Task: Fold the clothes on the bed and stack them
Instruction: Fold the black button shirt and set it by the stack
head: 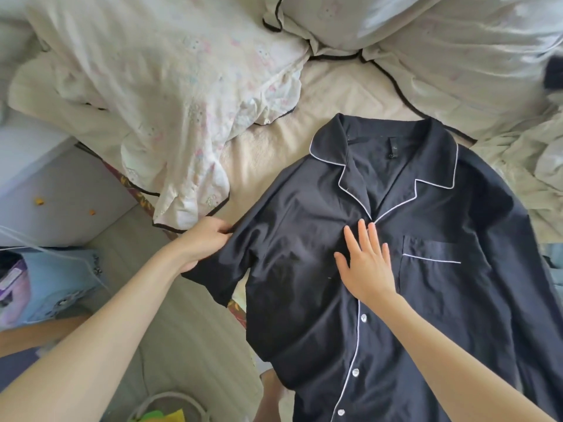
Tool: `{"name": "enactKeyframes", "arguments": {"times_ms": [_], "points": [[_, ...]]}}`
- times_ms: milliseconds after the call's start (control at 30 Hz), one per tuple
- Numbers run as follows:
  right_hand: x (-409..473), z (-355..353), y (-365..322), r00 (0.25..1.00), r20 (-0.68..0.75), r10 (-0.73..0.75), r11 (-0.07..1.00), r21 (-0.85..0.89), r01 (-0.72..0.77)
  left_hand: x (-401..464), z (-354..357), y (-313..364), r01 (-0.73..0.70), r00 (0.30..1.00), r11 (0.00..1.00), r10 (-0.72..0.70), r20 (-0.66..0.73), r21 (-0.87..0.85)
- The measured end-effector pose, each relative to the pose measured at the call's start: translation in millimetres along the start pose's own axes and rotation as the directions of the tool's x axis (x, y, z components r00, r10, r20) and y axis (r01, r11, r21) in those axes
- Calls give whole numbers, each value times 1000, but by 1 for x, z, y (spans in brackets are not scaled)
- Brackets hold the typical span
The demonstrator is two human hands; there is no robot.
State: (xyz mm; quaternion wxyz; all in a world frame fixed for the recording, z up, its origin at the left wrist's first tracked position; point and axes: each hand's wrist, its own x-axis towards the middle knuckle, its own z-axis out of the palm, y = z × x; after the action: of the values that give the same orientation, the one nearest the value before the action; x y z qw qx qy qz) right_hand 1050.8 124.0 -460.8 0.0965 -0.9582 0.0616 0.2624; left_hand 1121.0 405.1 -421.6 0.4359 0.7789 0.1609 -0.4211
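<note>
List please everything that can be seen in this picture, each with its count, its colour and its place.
pyjama shirt: one, dark navy with white piping, spread front up on the bed, buttoned.
patterned garment: one, cream with pale print and black trim, crumpled at the upper left of the bed.
cream garments: number unclear, cream with black trim, crumpled at the upper right.
bed sheet: one, cream, under the clothes.
blue bag: one, light blue, on the floor at the left.
basket: one, pale, bottom edge, partly in view.
left hand: one, grips the shirt's sleeve.
right hand: one, flat on the shirt's chest.
</note>
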Motion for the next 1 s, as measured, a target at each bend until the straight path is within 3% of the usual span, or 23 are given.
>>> {"name": "enactKeyframes", "arguments": {"times_ms": [67, 133, 200, 267, 300, 400, 433, 500, 700, 833, 1000], "points": [[1, 0, 0, 1000, 24, 9, 1000, -28, -8, -2, -9, 5, -26, 975, 996, 43, -217, 82], [2, 0, 2, 999, 40, 8, 997, -74, -5, -8, -31, 14, -102, 889, 989, 138, -437, 103], [2, 0, 2, 999, 44, 7, 996, -86, -3, -16, -52, 27, -241, 789, 959, 284, -544, 150], [1, -1, -2, 999, 36, 21, 999, -44, -19, -24, -62, 40, -359, 753, 903, 430, -498, 237], [1, -2, -5, 999, 14, 36, 999, -2, -36, -23, -63, 44, -401, 775, 888, 461, -432, 226], [5, -17, -18, 967, -246, 72, 985, 167, -31, -20, -58, 53, -317, 936, 948, 317, -152, 24], [10, -24, -22, 932, -352, 84, 978, 207, -10, -15, -57, 52, -273, 957, 961, 277, -91, 53], [26, -44, -31, 879, -461, 125, 962, 271, 6, -5, -55, 48, -245, 960, 958, 261, -100, 147], [120, -106, -42, 934, -285, 216, 864, 501, -48, 15, -60, 49, -276, 847, 918, 372, -380, 284], [167, -117, -47, 973, -94, 213, 837, 532, -132, 26, -62, 52, -315, 821, 921, 385, -421, 228], [200, -123, -50, 966, -20, 260, 781, 593, -198, 37, -60, 54, -254, 776, 931, 358, -520, 262]]}}
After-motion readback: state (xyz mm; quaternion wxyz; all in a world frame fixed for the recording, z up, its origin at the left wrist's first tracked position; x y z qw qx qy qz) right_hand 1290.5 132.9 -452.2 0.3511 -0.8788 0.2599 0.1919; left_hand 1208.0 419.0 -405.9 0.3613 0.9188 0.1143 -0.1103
